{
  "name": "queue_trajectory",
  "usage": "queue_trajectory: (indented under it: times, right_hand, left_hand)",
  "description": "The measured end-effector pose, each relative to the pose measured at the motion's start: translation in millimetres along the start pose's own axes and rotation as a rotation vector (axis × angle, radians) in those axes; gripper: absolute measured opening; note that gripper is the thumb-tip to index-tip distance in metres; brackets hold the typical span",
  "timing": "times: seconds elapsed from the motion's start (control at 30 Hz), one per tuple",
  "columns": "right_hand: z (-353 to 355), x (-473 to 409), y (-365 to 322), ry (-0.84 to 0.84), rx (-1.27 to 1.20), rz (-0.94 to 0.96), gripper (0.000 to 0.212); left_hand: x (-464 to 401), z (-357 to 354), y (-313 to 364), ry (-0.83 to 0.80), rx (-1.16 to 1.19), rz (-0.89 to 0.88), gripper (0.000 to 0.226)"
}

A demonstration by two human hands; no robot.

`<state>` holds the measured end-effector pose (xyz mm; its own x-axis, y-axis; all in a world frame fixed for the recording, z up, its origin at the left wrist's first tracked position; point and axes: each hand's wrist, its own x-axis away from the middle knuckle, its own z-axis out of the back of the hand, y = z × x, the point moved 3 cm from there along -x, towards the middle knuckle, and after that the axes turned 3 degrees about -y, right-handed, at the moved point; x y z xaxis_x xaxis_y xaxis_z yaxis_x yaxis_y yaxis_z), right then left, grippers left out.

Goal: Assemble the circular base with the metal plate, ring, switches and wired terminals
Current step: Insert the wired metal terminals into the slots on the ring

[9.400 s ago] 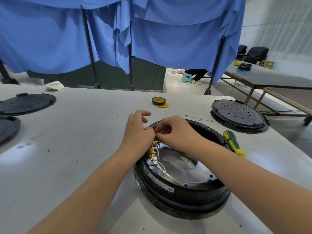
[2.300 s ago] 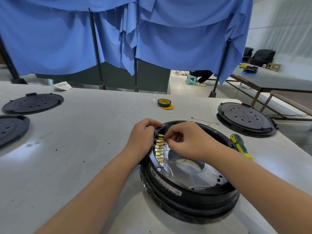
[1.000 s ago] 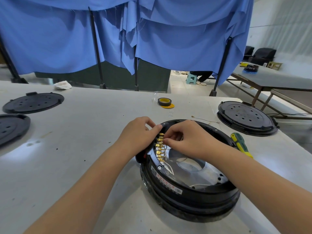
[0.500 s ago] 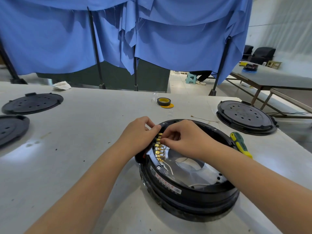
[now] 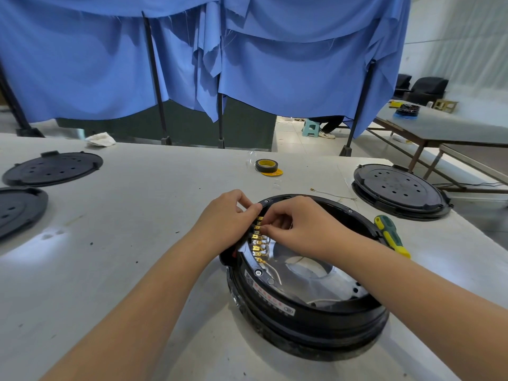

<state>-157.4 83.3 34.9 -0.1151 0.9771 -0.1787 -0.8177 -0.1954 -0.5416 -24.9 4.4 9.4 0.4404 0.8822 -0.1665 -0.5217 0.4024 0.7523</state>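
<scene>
I see the circular base at lower center-right of the frame on the pale matte worktop: black plastic, ring-shaped, glossy wall. Inside it, a shiny metal plate with a round center hole, thin white wires lying across it. A white label with red print runs along the near inner rim; the writing is too small to read. A row of brass-colored terminals lines the left inner rim.

My left hand has its fingers curled, resting on the rim by the top terminals; what exactly it holds, I cannot tell. My right hand has its fingers curled tight, tips pinching at a terminal in the row.

A screwdriver with a green-yellow handle lies just right of the base. A black tape roll with a yellow core sits at upper center. Perforated black round lids lie at left and right. A blue cloth curtain hangs behind.
</scene>
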Motion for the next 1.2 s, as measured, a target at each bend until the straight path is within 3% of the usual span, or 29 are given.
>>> queue_trajectory:
  times: [0.27, 0.53, 0.77, 0.93, 1.2]
  right_hand:
    - [3.5, 2.2, 0.7, 0.017, -0.006, 0.005, 0.008]
    - [37.9, 0.8, 12.4, 0.201, -0.024, -0.057, 0.015]
    - [82.9, -14.9, 93.0, 0.239, 0.079, -0.271, 0.010]
    - [76.2, -25.3, 159.7, 0.090, 0.178, -0.443, 0.016]
    - [57.8, -50.0, 176.6, -0.078, 0.269, -0.459, 0.031]
  left_hand:
    - [-0.9, 2.3, 1.1, -0.017, -0.036, 0.010, 0.019]
    - [0.0, 2.7, 1.7, 0.100, -0.138, 0.039, 0.022]
    - [0.6, -0.2, 0.8, 0.091, -0.148, 0.022, 0.023]
    - [0.7, -0.2, 0.4, 0.095, -0.221, 0.007, 0.024]
    - [0.1, -0.2, -0.4, 0.098, -0.252, 0.005, 0.025]
